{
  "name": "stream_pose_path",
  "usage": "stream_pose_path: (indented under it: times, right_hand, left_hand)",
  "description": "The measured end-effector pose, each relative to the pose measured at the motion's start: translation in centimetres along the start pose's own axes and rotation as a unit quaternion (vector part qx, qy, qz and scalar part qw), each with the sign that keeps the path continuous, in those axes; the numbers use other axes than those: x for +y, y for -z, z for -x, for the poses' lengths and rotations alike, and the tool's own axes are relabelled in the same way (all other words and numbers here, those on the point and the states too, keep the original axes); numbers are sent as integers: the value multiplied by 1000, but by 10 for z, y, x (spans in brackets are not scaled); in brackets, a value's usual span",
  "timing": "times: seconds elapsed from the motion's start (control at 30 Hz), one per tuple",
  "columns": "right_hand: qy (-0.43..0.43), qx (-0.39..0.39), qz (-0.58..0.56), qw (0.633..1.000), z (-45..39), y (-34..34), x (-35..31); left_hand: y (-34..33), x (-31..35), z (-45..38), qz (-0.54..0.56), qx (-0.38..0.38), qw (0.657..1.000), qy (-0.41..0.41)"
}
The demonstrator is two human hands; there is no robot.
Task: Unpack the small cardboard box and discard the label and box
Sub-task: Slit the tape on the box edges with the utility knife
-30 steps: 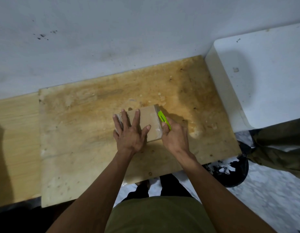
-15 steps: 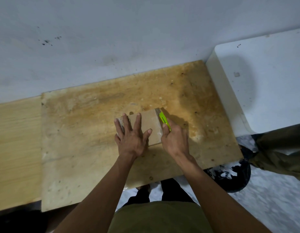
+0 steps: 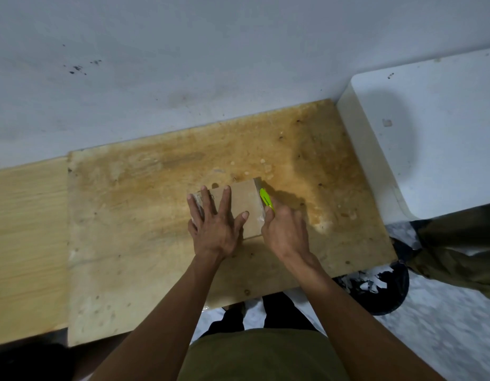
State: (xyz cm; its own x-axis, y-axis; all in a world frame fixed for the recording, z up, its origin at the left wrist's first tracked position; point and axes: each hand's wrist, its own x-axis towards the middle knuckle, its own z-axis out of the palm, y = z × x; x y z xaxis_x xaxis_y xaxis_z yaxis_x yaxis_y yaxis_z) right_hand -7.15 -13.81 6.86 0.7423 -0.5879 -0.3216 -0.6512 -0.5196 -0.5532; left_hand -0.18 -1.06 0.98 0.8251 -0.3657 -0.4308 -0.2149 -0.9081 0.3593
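A small brown cardboard box lies flat on the stained wooden board. My left hand presses flat on the box's left half, fingers spread. My right hand grips a bright green cutter, whose tip rests against the box's right edge, where clear tape shows. The label is not visible.
A white block stands to the right of the board, against the grey wall. A black bin with white paper scraps sits on the floor under the board's right front corner. Pale wood tabletop extends to the left.
The cutter and my right hand have shifted slightly along the box's right edge. My left hand stays pressed on the box.
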Motion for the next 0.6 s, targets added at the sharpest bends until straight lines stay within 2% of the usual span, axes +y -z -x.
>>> stream_pose_path:
  times: [0.2, 0.6]
  right_hand:
    - [-6, -13, 55, 998, 7, 0, -1]
    - [-23, -38, 71, 996, 33, 7, 8]
  left_hand:
    - [0, 0, 1, 3, 5, 1000, 2]
    - [0, 1, 1, 3, 0, 1000, 4]
